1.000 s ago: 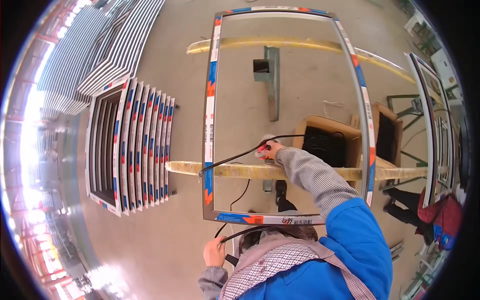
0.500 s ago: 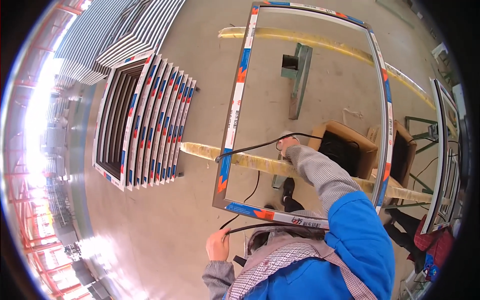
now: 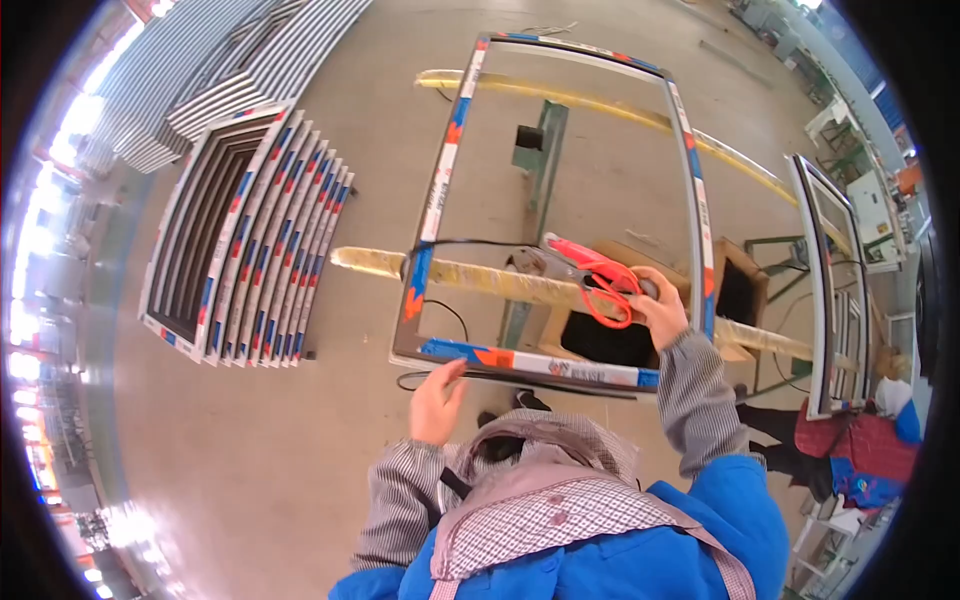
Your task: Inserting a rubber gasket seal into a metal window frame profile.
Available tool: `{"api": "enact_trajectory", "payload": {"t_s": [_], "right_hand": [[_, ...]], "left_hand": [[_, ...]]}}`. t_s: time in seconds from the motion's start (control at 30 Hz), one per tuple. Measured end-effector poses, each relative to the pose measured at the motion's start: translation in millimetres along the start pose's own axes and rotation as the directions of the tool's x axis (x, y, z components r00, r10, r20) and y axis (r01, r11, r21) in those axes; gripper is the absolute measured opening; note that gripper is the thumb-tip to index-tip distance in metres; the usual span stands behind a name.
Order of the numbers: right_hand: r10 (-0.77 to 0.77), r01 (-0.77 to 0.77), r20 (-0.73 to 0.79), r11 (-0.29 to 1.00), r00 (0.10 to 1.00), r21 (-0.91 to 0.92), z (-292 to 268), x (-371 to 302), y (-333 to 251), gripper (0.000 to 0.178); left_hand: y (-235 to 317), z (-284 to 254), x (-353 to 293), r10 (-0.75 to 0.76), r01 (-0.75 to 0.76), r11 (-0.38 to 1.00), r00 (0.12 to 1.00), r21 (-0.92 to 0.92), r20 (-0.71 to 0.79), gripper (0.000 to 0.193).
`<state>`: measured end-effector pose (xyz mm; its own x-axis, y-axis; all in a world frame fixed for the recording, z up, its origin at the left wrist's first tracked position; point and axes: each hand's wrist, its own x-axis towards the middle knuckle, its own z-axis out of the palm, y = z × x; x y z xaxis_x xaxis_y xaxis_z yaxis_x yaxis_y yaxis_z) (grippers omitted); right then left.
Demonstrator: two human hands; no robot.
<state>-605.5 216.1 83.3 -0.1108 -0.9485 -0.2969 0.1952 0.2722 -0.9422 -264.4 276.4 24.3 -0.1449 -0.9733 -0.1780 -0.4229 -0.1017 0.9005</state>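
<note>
A large rectangular frame (image 3: 437,195) lies across two yellow-wrapped bars (image 3: 500,285). At the frame's near left corner is the left hand (image 3: 435,408), its grip unclear; over the frame's near right part, the right hand (image 3: 659,310) has its fingers around red scissors (image 3: 600,264).

Open gap within the frame (image 3: 438,190) between yellow rails (image 3: 480,281), green stand (image 3: 550,165) below.

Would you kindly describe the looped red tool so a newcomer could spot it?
Find the large rectangular frame banded in blue, white and orange. Near its lower right corner, the right hand holds the looped red tool; its vivid red contrasts with the yellow wrapped bar.
</note>
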Motion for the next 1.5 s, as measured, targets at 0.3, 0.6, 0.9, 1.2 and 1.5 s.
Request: {"api": "enact_trajectory", "payload": {"t_s": [0.3, 0.6, 0.9, 1.2, 1.5], "right_hand": [[0.102, -0.047, 0.433, 0.99, 0.895, -0.135, 41, -169, 48, 0.027], [0.227, -0.069, 0.344, 0.908, 0.911, -0.414, 3, -193, 80, 0.036], [0.378, -0.215, 0.392, 0.891, 0.839, -0.399, -74, -173, 62, 0.05], [0.516, 0.664, 0.444, -0.398, 0.732, -0.633, -112, -118, 26, 0.048], [0.488, 0.784, 0.614, -0.382, 0.621, -0.49, 17, -82, 41, 0.06]], "left_hand": [[59, 86, -34, -0.37, 0.297, 0.122, 0.899, -0.947, 0.235, 0.026], [56, 174, -83, -0.387, 0.272, 0.246, 0.908, -0.931, 0.163, 0.029], [-11, 250, -77, -0.569, 0.34, -0.307, 0.683, -0.889, 0.458, 0.021], [-93, 205, -34, -0.528, -0.068, -0.485, 0.818, -0.872, 0.23, 0.026], [-79, 28, -16, -0.538, -0.283, 0.111, 0.789, -0.953, -0.297, 0.022]]}}
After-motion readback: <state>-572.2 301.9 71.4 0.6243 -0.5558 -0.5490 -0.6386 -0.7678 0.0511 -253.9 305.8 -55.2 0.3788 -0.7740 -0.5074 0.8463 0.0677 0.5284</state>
